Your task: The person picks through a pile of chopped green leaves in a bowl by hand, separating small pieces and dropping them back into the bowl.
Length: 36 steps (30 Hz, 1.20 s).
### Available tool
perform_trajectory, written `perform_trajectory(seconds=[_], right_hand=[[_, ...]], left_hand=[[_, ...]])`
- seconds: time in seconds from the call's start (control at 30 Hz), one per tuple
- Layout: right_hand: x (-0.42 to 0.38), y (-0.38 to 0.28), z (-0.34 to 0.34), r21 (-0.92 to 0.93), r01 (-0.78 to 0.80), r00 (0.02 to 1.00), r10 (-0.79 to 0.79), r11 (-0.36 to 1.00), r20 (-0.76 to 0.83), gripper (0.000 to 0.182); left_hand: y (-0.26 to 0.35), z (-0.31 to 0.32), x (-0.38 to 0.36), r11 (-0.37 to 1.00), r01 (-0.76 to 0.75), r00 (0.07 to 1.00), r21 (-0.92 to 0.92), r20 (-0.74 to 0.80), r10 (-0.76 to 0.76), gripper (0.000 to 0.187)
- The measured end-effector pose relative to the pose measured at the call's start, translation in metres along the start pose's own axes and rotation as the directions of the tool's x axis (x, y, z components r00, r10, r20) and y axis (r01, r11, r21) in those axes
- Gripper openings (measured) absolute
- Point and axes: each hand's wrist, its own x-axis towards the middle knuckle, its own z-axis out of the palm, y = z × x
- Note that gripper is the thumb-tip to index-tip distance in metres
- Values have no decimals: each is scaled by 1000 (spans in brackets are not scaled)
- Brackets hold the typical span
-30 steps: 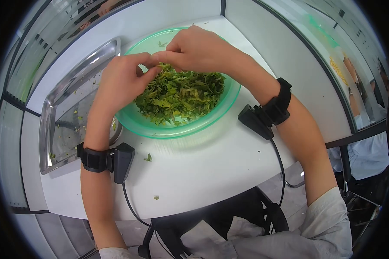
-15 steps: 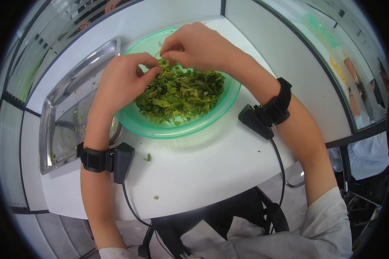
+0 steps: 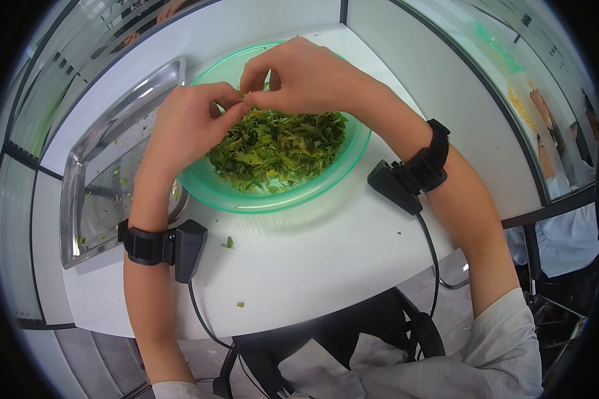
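Observation:
Torn leafy greens (image 3: 283,147) lie heaped in a translucent green plastic bowl (image 3: 273,203). Over the bowl's far left part, my left hand (image 3: 194,120) is closed in a pinch, thumb against forefinger. My right hand (image 3: 303,76) reaches across from the right, also pinching, with thumb and forefinger making a loop. The fingertips of both hands meet above the heap, on a small bit of leafy green mostly hidden by the fingers. Each forearm wears a black strap with a boxy device, the left device (image 3: 190,249) and the right device (image 3: 394,186).
A metal tray (image 3: 73,206) with scattered green scraps stands left of the bowl. A leaf scrap (image 3: 228,243) lies on the white table (image 3: 299,266). Cables hang from both wrist devices. White partitions (image 3: 446,86) border the table; another person's hand (image 3: 540,106) shows beyond the right one.
My right hand has shifted slightly, its fingertips moving left and down to my left fingertips, and its finger loop has widened. My left hand has barely moved.

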Motion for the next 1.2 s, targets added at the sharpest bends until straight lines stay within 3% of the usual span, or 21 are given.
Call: perform_trajectory(seconds=[0.47, 0.67, 0.87, 1.2], right_hand=[[0, -2, -1, -3, -70, 998, 70, 998, 11, 19], [0, -7, -4, -55, -177, 982, 180, 983, 52, 21], [-2, -2, 2, 29, -65, 996, 63, 997, 60, 19], [-2, -5, -3, -11, -79, 993, 80, 997, 91, 18]], left_hand=[[-5, 3, 1, 992, -93, 995, -86, -36, 91, 13], [-3, 3, 1, 992, -92, 995, -80, -43, 89, 13], [2, -1, 0, 997, -67, 998, -34, -20, 66, 13], [-1, 0, 0, 992, -105, 994, -70, -30, 103, 13]])
